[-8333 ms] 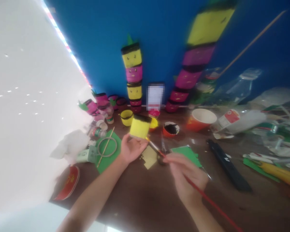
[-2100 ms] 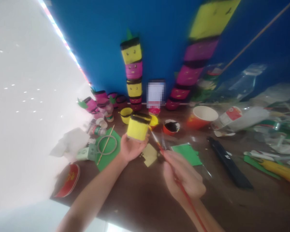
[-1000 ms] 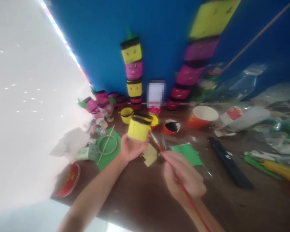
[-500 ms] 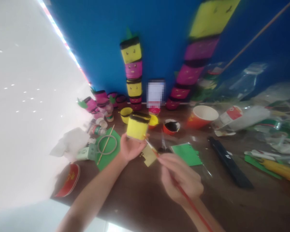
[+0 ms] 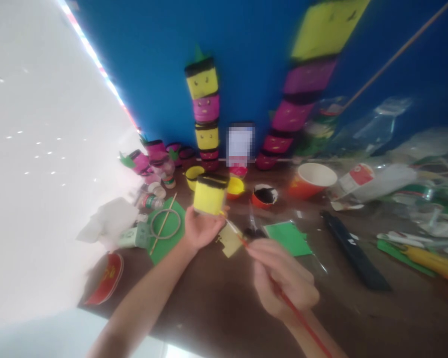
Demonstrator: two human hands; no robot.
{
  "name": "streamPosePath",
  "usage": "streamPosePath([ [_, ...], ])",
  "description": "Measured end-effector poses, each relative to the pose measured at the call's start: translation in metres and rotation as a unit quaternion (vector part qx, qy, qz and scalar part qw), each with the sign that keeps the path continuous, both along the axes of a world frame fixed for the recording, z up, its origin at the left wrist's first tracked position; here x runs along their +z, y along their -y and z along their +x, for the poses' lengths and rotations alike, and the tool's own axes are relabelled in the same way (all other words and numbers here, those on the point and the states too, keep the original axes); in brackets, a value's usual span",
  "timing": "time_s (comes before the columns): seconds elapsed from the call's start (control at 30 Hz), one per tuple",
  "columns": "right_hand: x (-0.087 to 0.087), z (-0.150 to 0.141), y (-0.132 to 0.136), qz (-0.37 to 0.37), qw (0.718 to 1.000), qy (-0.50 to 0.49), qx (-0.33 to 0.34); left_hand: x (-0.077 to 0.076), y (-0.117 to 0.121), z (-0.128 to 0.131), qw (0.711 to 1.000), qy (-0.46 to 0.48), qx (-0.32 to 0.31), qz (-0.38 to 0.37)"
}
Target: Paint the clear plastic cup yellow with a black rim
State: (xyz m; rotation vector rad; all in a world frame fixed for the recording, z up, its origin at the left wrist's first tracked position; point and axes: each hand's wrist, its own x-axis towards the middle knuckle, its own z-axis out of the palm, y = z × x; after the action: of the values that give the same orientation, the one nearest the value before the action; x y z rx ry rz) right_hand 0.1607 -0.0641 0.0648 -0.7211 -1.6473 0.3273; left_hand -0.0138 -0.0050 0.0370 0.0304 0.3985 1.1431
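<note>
In my left hand [image 5: 201, 228] is a yellow-painted cup [image 5: 209, 195] with a black band round its top, held up over the table. The fingers support it from below and behind. My right hand [image 5: 283, 278] grips a red-handled paintbrush [image 5: 302, 323], whose tip points at the lower right edge of the cup; whether it touches there I cannot tell. Behind the held cup stand a paint cup with yellow paint [image 5: 236, 187] and another with black paint [image 5: 264, 195].
Painted cup stacks [image 5: 205, 109] lean on the blue wall. On the right are a large paper cup [image 5: 313, 179], a black case [image 5: 354, 253] and an orange-yellow glue gun [image 5: 433, 263]. Scissors [image 5: 254, 228] lie beside green paper [image 5: 289, 237]; a tape ring [image 5: 165, 222] is at the left.
My right hand and the paintbrush have shifted slightly right and down. The yellow cup in my left hand has moved a little to the left.
</note>
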Motion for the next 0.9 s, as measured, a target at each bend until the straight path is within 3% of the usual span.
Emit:
streamPosePath([
  [0.27,0.000,0.000,0.000,0.014,0.998,0.010,-0.065,0.001,0.001,-0.003,0.997,-0.031,-0.065,0.022],
  [0.63,-0.002,0.000,0.000,0.006,0.999,0.019,-0.050,0.000,0.001,-0.003,0.995,-0.063,-0.070,0.031],
  [0.9,-0.001,-0.001,-0.001,0.007,1.000,0.017,-0.003,-0.006,0.000,-0.007,0.996,-0.029,-0.088,0.004],
])
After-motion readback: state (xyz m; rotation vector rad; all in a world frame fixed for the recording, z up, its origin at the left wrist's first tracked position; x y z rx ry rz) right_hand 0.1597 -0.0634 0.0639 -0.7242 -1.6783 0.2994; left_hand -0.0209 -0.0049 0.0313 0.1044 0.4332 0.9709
